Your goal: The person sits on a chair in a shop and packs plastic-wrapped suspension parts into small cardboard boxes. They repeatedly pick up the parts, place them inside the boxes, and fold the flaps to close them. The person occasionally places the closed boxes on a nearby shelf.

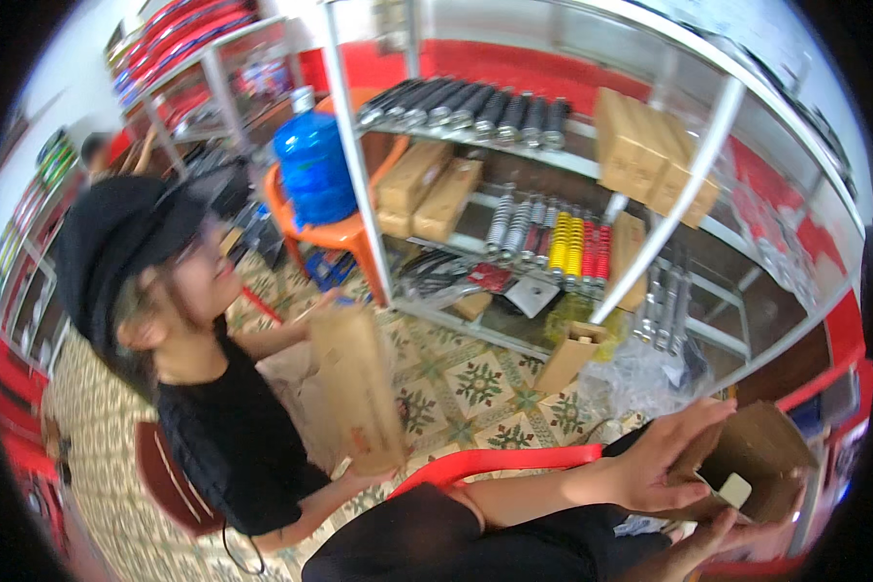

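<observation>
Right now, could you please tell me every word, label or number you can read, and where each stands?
Nothing is clear enough to quote.
Box held by the co-worker: faint reddish print, too blurred to read.
Open box at lower right: no legible text.

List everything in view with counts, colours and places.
Open box: one, brown, lower right
Co-worker: one, black cap and top, left
Long box: one, brown, held by co-worker
Rack: one, white, centre to right
Shock absorbers: about ten, black, upper shelf
Springs: two yellow, two red, several silver, shelf below
Shelf boxes: several, brown, on the rack
Chair: one, orange, beside the rack
Water jug: one, blue, on that chair
Small carton: one, brown, by the rack
Red plastic edge: one, red, lower centre
Floor: one, cream patterned, centre
Background person: one, colours unclear, upper left
Left hand: one, bare, on open box
Right hand: one, bare, on open box
</observation>
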Available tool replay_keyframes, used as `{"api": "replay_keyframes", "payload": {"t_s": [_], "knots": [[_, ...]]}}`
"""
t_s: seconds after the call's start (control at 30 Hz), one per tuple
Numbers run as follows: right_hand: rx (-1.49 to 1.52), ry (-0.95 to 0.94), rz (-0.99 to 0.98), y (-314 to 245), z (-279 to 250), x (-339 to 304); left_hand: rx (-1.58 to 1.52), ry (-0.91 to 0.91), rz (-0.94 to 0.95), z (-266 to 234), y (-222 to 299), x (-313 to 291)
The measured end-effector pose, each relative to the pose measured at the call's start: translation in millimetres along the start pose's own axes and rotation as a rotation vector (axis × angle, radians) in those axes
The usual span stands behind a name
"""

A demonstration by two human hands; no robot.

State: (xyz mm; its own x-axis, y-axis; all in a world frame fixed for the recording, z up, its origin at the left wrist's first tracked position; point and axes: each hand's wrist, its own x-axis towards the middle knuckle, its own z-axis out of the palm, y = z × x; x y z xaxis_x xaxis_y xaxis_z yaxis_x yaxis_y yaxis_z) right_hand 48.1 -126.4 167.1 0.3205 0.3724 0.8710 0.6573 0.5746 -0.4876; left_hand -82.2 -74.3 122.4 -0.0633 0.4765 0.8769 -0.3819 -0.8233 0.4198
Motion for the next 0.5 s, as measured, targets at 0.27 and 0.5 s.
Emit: {"api": "replay_keyframes", "payload": {"t_s": [0.27, 0.5], "knots": [[-0.078, -0.041, -0.112, 9, -8, -1, 0.028, 0.054, 0.043, 0, 4, 3], [-0.088, 0.032, 0.01, 22, -14, -15, -0.114, 0.055, -0.181, 12, -12, -18]]}}
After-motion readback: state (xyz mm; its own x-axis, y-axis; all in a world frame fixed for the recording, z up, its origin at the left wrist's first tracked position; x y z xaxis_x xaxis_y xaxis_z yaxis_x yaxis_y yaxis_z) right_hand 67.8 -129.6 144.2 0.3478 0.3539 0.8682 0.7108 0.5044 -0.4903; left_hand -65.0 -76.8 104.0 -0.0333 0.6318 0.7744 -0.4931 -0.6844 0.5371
